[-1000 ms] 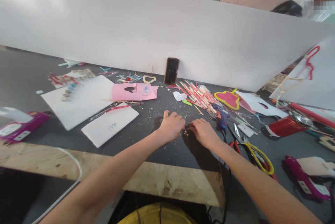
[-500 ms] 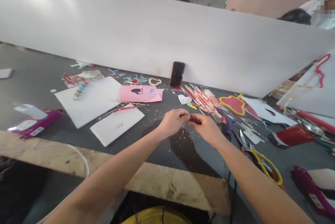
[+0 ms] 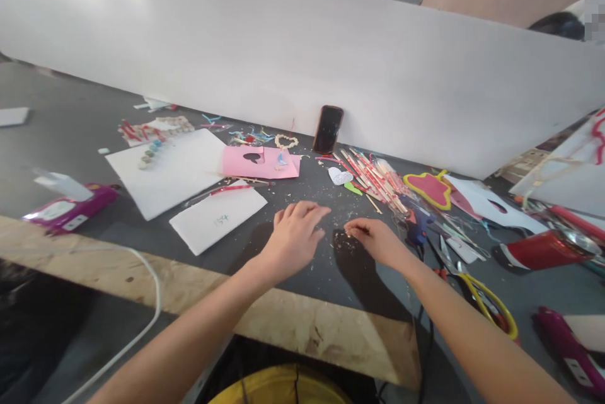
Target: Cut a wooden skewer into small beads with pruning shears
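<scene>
Above the dark tabletop, my left hand is open with its fingers stretched out, holding nothing. It is nearest to a white foam board with writing on it and a red strip along its far edge. My right hand is closed in a pinch, and what lies between its fingertips is too small to make out. Pale crumbs lie scattered under and between the hands. Beyond them are a white paper heart, a green paper piece and a bundle of red-and-white sticks.
A phone leans against the white partition. Pink card lies left of it. Yellow-handled scissors, a blue glue gun and a red can are at right. A white cable hangs over the front edge.
My hands have come apart. The left has moved left and opened, while the right has shifted slightly right and lower, still pinched.
</scene>
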The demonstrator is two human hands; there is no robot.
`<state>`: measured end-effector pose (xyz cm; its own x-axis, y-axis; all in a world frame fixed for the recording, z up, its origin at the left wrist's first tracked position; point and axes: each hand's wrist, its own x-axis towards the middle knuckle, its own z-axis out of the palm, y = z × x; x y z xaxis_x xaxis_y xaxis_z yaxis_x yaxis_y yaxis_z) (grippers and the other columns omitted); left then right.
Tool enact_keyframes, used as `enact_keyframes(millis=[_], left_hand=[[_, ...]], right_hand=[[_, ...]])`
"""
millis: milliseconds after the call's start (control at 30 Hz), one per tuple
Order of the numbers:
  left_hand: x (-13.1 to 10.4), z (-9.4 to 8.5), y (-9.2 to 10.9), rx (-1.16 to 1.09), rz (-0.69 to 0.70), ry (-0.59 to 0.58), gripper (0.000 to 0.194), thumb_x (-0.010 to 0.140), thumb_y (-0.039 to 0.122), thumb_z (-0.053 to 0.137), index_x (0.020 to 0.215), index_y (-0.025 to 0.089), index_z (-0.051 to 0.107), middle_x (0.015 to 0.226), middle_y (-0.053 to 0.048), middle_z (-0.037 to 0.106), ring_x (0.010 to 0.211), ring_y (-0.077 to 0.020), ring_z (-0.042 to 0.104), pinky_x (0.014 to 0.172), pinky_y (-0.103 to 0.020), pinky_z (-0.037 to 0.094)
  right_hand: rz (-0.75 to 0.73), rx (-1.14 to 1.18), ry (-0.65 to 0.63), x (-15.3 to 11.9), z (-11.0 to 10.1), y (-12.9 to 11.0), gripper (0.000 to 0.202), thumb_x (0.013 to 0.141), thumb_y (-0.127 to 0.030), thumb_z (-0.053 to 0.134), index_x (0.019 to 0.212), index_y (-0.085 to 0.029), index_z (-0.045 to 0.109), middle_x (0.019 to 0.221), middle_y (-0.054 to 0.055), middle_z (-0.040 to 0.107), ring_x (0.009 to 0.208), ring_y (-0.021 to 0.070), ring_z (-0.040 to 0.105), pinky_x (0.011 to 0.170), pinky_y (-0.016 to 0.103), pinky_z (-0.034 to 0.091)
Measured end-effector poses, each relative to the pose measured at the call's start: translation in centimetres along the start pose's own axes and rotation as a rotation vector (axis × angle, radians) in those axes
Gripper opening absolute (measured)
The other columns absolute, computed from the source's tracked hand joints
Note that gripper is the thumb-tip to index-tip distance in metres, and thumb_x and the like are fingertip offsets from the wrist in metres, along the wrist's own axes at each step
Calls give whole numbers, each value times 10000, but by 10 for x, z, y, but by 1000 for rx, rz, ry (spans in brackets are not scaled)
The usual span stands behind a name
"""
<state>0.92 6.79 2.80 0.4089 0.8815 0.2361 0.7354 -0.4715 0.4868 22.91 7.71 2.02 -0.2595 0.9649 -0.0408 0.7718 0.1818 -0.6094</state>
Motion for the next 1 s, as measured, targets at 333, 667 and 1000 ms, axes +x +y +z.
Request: enact_keyframes(millis=[333, 667, 1000], left_hand=[[-78, 5, -39, 164, -21, 82, 341, 835, 181, 455, 1145, 281, 553, 1294, -75, 473, 1254, -288, 319, 972, -498, 286], [-90, 9, -47, 85, -47, 213, 269, 838, 153, 465, 998, 275, 643, 1184, -47, 571, 1227, -271, 359, 953, -461, 328], [-91, 7, -47, 40, -28, 230, 248, 836, 152, 474, 956, 263, 661, 1149, -55, 586, 1217, -272, 363, 953, -467, 329]], right_hand=[[-36, -296, -46, 5, 3, -1, 309, 787, -309, 559, 1070, -201, 623, 965, 77, 613, 833, 196, 597, 753, 313, 447], [-70, -388, -29, 13, 28, -9, 193, 866, -232, 436, 837, -202, 625, 853, 51, 626, 830, 181, 574, 756, 284, 418], [113, -377, 160, 19, -6, 7, 147, 839, -222, 381, 788, -200, 517, 691, 36, 592, 629, 174, 552, 596, 285, 395]])
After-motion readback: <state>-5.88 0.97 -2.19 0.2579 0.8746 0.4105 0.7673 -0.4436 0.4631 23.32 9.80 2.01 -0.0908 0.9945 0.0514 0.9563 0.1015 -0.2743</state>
